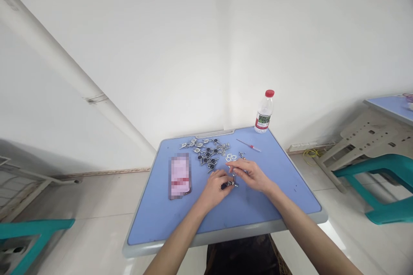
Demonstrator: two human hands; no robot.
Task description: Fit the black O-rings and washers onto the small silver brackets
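Blue desk (167, 223), silver charms (206, 152), blurred packet (180, 176), water bottle (264, 111)

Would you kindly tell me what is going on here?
A person's left hand grips a small silver metal piece with a dark end, and the right hand reaches it from above. A heap of similar silver metal pieces with round black parts lies just beyond, on the blue grey-edged table, beside a blurred pink packet, a thin red-marked pin and a clear plastic bottle with a red cap.
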